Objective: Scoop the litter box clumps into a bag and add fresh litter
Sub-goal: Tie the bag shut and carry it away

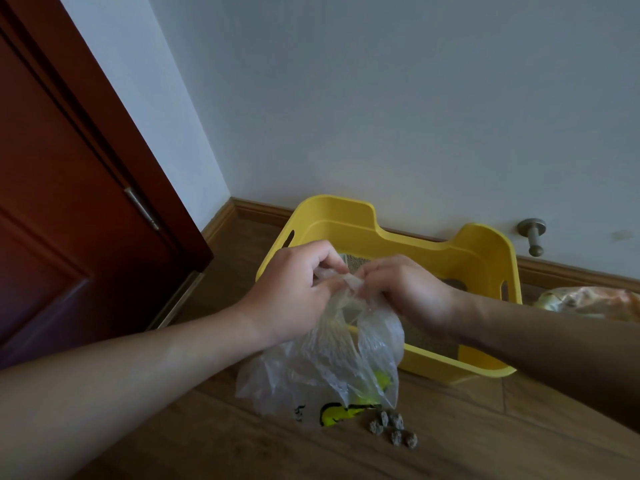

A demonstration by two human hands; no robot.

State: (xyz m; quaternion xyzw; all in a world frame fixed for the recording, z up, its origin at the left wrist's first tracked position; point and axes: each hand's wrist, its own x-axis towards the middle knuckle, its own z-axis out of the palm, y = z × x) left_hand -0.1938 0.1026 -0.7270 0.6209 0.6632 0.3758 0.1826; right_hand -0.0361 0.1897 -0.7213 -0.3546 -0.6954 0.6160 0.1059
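A yellow litter box (408,239) stands on the wood floor against the wall, with grey litter inside. In front of it a thin clear plastic bag (322,368) with yellow print hangs down to the floor. My left hand (294,289) and my right hand (405,289) both pinch the bag's bunched top edge, close together above the box's near rim. Several small grey clumps (393,427) lie on the floor just right of the bag's bottom. The bag's contents are unclear.
A dark red door (69,202) stands at the left. A metal door stop (533,237) sticks out of the wall at the right. A crumpled printed bag (588,303) lies right of the box. Wood baseboard runs along the wall.
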